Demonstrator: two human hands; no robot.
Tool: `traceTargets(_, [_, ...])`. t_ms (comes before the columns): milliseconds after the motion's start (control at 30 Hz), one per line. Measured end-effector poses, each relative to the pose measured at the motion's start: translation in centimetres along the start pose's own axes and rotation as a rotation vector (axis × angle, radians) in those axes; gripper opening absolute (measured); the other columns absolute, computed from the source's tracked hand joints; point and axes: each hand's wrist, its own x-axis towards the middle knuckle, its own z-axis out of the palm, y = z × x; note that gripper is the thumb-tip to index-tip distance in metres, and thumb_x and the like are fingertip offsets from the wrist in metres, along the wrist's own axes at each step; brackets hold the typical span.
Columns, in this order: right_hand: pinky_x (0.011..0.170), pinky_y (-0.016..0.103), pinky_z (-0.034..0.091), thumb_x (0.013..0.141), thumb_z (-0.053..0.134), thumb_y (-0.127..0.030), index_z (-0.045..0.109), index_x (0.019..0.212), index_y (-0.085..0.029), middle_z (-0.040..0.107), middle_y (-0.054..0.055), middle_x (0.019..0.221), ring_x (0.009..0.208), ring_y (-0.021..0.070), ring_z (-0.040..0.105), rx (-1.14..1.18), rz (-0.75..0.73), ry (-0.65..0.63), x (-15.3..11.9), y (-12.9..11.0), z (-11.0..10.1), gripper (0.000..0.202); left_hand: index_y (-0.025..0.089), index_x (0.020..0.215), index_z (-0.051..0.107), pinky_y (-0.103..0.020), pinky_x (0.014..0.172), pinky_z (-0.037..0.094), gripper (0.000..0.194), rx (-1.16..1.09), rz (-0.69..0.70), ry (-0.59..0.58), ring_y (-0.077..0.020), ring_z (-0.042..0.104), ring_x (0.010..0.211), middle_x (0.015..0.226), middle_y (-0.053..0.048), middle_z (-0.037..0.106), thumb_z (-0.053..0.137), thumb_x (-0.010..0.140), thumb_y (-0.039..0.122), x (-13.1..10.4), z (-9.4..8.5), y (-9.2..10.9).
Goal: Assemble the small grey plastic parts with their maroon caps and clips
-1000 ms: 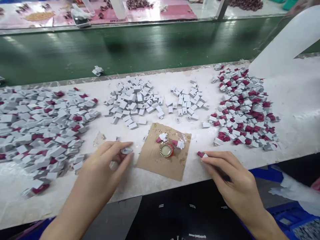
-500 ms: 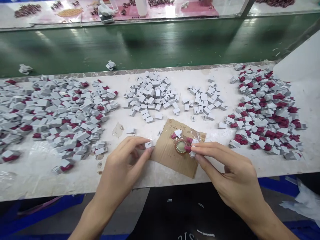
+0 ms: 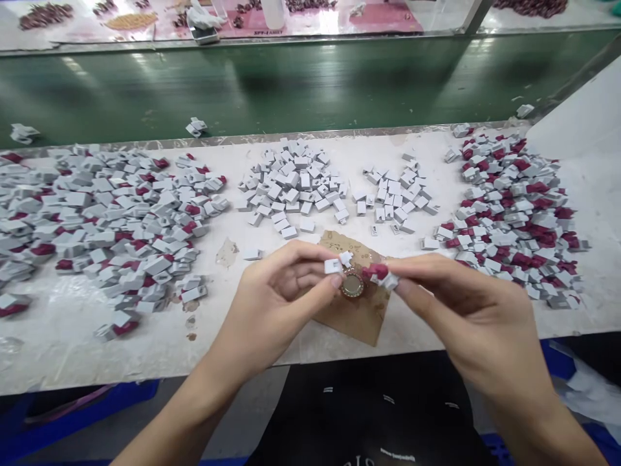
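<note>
Both hands are at the part-handling step: left of the round cap (image 3: 352, 285), the left hand (image 3: 269, 310) pinches a grey block (image 3: 332, 266); to its right, the right hand (image 3: 478, 317) grips maroon-and-grey pieces (image 3: 378, 272) — closer work calls for steady fingertips.

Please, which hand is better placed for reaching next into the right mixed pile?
Likely the right hand: it is nearer the mixed pile. It holds a small piece, but the left hand holds a white block too.
</note>
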Motion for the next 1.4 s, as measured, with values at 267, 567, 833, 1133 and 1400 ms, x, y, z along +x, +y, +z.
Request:
traceTargets(267, [0.102, 0.036, 0.074, 0.088, 0.101, -0.035, 0.095, 0.102, -0.033, 0.092, 0.001, 0.108, 0.104, 0.0227, 0.088, 0.404, 0.19, 0.09, 3.2, -0.2, -1.1, 0.015, 0.02, 0.115, 0.086, -0.028, 0.079, 0.073, 0.02, -0.202, -0.023, -0.178, -0.0224, 0.086, 0.094, 0.107, -0.007, 0.088, 0.093, 0.097, 0.024, 3.4, 3.3, 1.9])
traceTargets(567, [0.097, 0.03, 0.074, 0.092, 0.098, -0.031, 0.095, 0.102, -0.033, 0.093, 0.001, 0.105, 0.101, 0.02, 0.089, 0.404, 0.175, 0.068, 3.4, 0.4, -1.6, 0.011, 0.016, 0.114, 0.084, -0.023, 0.07, 0.067, 0.017, -0.206, -0.052, -0.199, -0.017, 0.082, 0.081, 0.094, -0.004, 0.086, 0.088, 0.099, 0.021, 4.4, 4.3, 2.2])
traceTargets(833, [0.089, 0.026, 0.074, 0.092, 0.099, -0.028, 0.097, 0.105, -0.033, 0.093, 0.004, 0.108, 0.1, 0.0221, 0.09, 0.186, 0.131, -0.134, 4.0, -1.1, -3.1, 0.015, 0.022, 0.104, 0.085, -0.025, 0.063, 0.063, 0.008, -0.043, -0.079, -0.328, -0.0173, 0.077, 0.073, 0.083, -0.002, 0.082, 0.089, 0.098, 0.025, 5.0, 3.1, 2.3])
traceTargets(1133, [0.084, 0.039, 0.075, 0.099, 0.089, -0.035, 0.09, 0.129, -0.028, 0.091, 0.008, 0.116, 0.096, 0.0251, 0.087, -0.114, 0.111, -0.089, 7.4, -0.5, -5.0, 0.031, 0.021, 0.106, 0.085, -0.035, 0.076, 0.065, 0.014, 0.428, 0.096, -0.434, -0.0244, 0.081, 0.086, 0.097, -0.008, 0.086, 0.086, 0.094, 0.029, 12.2, 2.5, 5.4])
traceTargets(1400, [0.117, 0.061, 0.055, 0.092, 0.069, -0.006, 0.089, 0.123, -0.013, 0.083, 0.02, 0.125, 0.123, 0.0412, 0.075, -0.891, 0.055, 0.268, 19.6, 3.9, -11.6, 0.037, 0.023, 0.087, 0.077, -0.041, 0.098, 0.052, 0.036, 0.696, 0.038, 0.138, -0.0271, 0.066, 0.111, 0.091, -0.001, 0.074, 0.089, 0.087, 0.057, 27.8, -0.6, 5.0])
